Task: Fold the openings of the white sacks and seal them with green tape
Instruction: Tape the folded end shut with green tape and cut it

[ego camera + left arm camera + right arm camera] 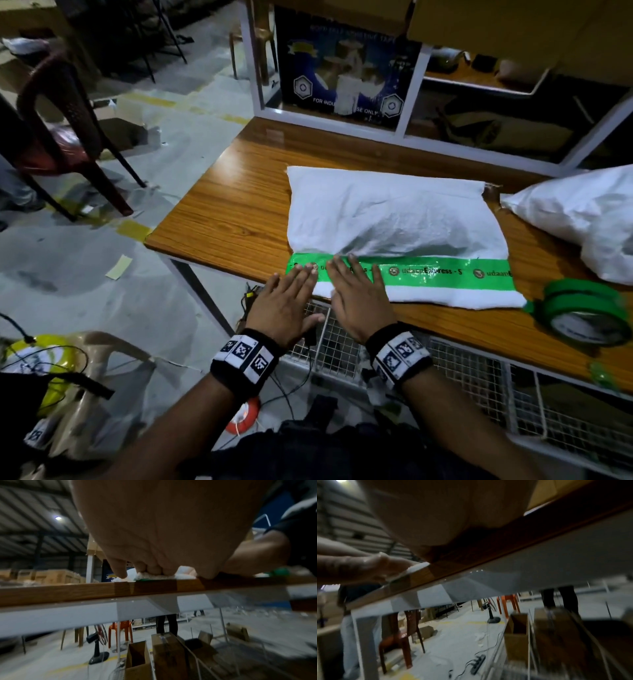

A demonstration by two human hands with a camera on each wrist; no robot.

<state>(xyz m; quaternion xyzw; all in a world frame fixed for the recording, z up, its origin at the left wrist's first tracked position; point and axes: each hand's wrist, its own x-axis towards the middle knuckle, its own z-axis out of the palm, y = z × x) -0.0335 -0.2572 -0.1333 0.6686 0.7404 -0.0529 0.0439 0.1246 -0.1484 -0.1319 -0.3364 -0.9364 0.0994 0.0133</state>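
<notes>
A filled white sack point(394, 212) lies on the wooden table point(233, 212), its folded opening toward me. A strip of green printed tape point(438, 272) runs along the fold. My left hand point(291, 294) lies flat with straight fingers on the tape's left end. My right hand point(356, 291) lies flat beside it, fingers pressing the tape. In the left wrist view the left hand's fingertips point(120, 573) touch the white sack point(157, 576) at the table edge. The right wrist view shows my palm over the table edge point(471, 563). A green tape roll point(582, 315) rests to the right.
A second white sack point(582, 219) lies at the table's right end. A white-framed shelf point(411, 102) stands behind the table. A wire mesh rack point(445, 394) sits under the front edge. Chairs point(61, 137) and cables are on the floor to the left.
</notes>
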